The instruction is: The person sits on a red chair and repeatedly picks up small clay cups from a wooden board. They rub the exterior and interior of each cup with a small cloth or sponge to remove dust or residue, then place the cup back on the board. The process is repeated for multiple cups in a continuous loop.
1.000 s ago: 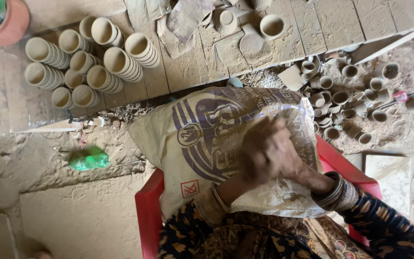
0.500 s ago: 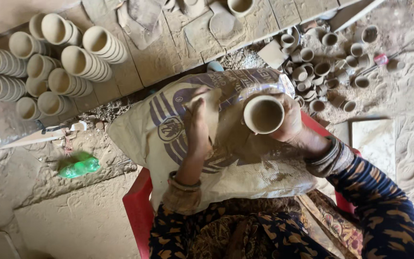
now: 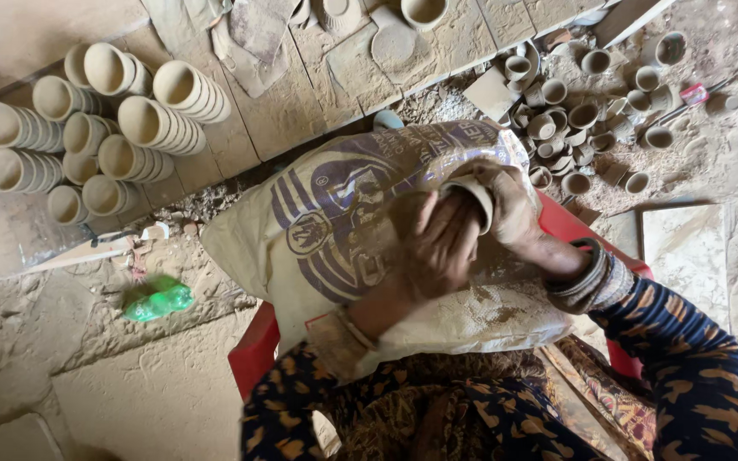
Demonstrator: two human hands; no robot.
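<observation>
**A:** From the head view, what are the hands doing?

**B:** Both are working one small clay cup point(image 3: 474, 198) over the person's lap. The right hand point(image 3: 512, 207) is gripping it from the far side, fingers curled around its wall. The left hand point(image 3: 439, 243) is lying across the cup's near side with its fingers spread and pressing on the clay, so most of the cup is hidden; only a strip of pale rim is showing between the two hands.

**A:** And where is the cup sitting?

**B:** It is being held just above a printed woven sack point(image 3: 335, 222) that is draped over the lap and over a red plastic chair point(image 3: 254, 358). I cannot tell whether the cup is touching the sack.

**A:** Which step would you say is in hand?

**B:** I am judging it as smoothing or rubbing the cup's wall: one hand steadying, the other wiping. Turning it further would call for a light grip, since the wall looks thin and could dent.

**A:** What is lying around?

**B:** Stacks of nested cups point(image 3: 113, 111) are lying on their sides on the brick floor to the left. A heap of loose small cups point(image 3: 574, 111) is sitting on the dirt to the upper right, and a crumpled green bag point(image 3: 157, 299) is lying well apart on the ground.
</observation>
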